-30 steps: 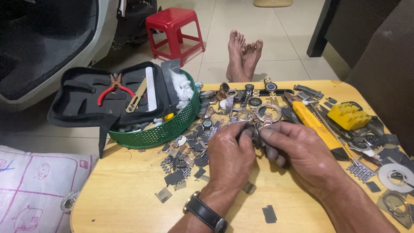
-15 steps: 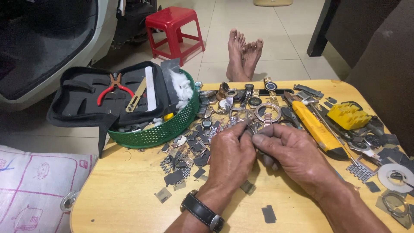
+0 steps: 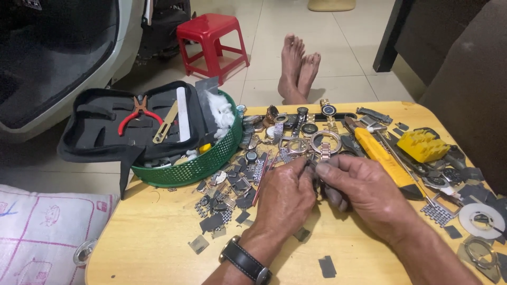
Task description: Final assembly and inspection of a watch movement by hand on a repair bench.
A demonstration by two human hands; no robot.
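Watch part [image 3: 315,177] pinched between both hands – parts crowd table [image 3: 158,237] centre.

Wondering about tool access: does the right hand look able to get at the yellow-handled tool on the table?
Probably yes. The yellow-handled tool lies in the open just beyond the right hand, nothing on top of it. But that hand and the left hand are both pinching a small dark part.

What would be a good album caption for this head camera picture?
Left hand and right hand meet over a small dark part at a wooden table strewn with watch pieces, beside a green basket.
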